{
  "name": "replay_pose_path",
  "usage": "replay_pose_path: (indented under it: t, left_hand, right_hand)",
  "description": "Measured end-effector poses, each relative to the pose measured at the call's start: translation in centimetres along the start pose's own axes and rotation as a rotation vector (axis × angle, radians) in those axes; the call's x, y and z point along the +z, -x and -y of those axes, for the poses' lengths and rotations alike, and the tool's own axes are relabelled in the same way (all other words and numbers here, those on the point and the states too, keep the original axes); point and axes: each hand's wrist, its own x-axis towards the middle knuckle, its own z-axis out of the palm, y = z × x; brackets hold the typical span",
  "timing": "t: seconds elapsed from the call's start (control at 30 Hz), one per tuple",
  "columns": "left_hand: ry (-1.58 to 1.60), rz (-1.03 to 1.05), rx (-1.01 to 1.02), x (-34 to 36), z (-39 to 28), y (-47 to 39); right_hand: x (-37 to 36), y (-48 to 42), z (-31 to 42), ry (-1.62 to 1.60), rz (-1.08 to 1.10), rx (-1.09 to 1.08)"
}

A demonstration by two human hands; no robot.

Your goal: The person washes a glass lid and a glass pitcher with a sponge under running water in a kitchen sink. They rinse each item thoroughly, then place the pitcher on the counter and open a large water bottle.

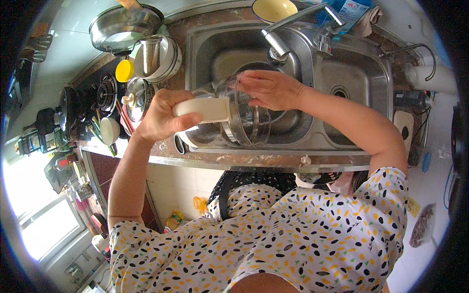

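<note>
My left hand (165, 113) is wrapped around the cream handle (207, 109) of a clear glass pitcher (242, 126). The pitcher lies tilted on its side in the air above the left sink basin (216, 58), its wide mouth facing right. At the upper part of that mouth is my right hand (271, 89), fingers bent over the glass rim and thumb lower down. Part of the fingertips shows blurred against the glass, so their exact contact is hard to see. Behind the pitcher, a dark round object (256, 67) sits in the basin, mostly hidden.
A chrome faucet (278, 44) reaches over the left basin; the right basin (344, 73) has a drain. Left of the sink stand stacked bowls (170, 60), a steel pan (110, 31), a yellow lid (124, 70) and a glass pot lid (137, 97). A cream bowl (274, 11) sits behind.
</note>
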Motion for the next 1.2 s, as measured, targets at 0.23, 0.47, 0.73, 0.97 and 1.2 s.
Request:
replay_pose_path:
  t: [0.23,0.47,0.73,0.97,1.2]
  left_hand:
    - [0.06,-0.264,0.003,0.2,0.4,0.1]
    - [-0.014,-0.563,0.074,0.7,1.0,-1.2]
    - [-0.155,-0.486,0.123,1.6,0.9,-2.4]
    - [-0.243,-0.522,0.135,2.1,2.5,-1.2]
    - [-0.26,-0.531,0.053,2.6,3.6,0.1]
  right_hand:
    - [-1.3,1.8,2.7,-0.139,0.092,0.38]
    - [4.2,4.7,6.8,-0.611,-0.22,0.525]
    - [8.7,4.6,4.6,-0.877,-0.294,0.947]
    - [13.8,5.9,2.3,-0.502,0.011,1.209]
    - [19.1,4.0,0.2,-0.187,0.305,1.11]
